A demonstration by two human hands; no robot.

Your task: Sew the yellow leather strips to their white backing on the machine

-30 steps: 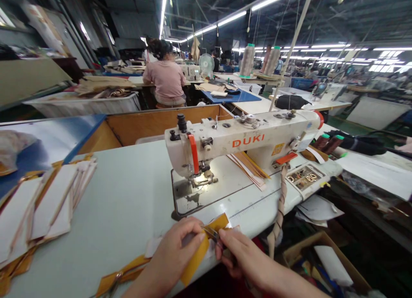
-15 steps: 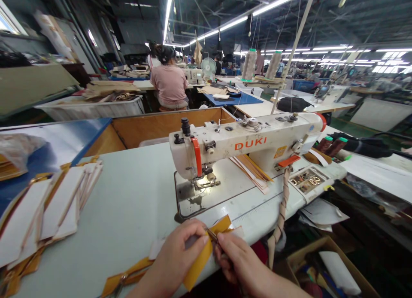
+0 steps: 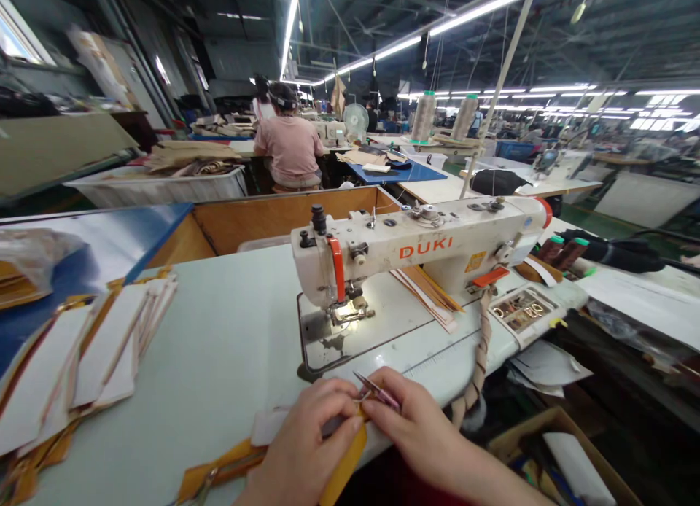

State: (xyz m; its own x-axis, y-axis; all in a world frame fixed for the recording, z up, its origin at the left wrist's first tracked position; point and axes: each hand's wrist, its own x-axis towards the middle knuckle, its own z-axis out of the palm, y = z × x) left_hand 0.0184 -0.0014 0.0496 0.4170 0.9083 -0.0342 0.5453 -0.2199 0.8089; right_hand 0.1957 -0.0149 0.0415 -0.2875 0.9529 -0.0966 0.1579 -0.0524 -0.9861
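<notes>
In front of the sewing machine [image 3: 421, 240], my left hand [image 3: 311, 437] pinches a mustard-yellow strip [image 3: 345, 466] that hangs down from its fingers. Close against it, my right hand [image 3: 418, 422] grips a slim pair of pointed snips [image 3: 378, 391], the tip pointing up and left. Fingers of both hands meet at the strip's upper end and hide part of it. Under my left forearm lies another yellow strip [image 3: 224, 468] with metal hardware, beside a white piece [image 3: 267, 426].
White-faced strips [image 3: 109, 345] with yellow edges are stacked on the table's left. More strips [image 3: 424, 294] lie under the machine arm. A tray of metal rings [image 3: 525, 309] sits right, above a cardboard box [image 3: 552, 426]. A person in pink [image 3: 289, 149] sits farther back.
My right hand has turned and risen, so the snips now point up and left. The yellow strip's upper end, visible before, is now mostly behind my fingers.
</notes>
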